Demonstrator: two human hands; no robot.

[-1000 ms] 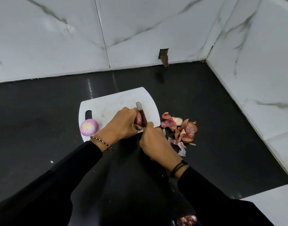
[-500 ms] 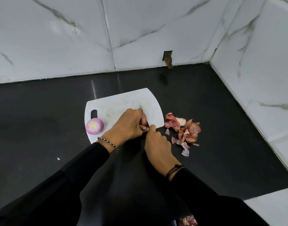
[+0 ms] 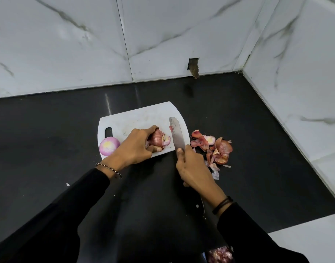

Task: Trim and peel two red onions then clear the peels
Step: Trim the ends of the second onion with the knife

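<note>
On the white cutting board (image 3: 140, 118) my left hand (image 3: 136, 149) grips an unpeeled red onion (image 3: 159, 139) lying on its side, its cut end facing right. My right hand (image 3: 193, 166) holds a knife (image 3: 176, 133) by the handle, index finger along the blade. The blade lies flat on the board just right of the onion, and a small cut piece (image 3: 170, 128) sits against it. A peeled onion (image 3: 109, 145) rests at the board's left front corner. A heap of red peels (image 3: 214, 147) lies on the counter to the right of the board.
The black counter (image 3: 49, 149) meets white marble walls at the back and right (image 3: 305, 92). A small white scrap (image 3: 67, 185) lies on the counter at the left. Something reddish (image 3: 219, 254) shows at the bottom edge, near my right sleeve.
The knife has come away from the onion and moved right, so the blade now shows in full. The onion's cut end is now exposed, with a small cut piece beside the blade.
</note>
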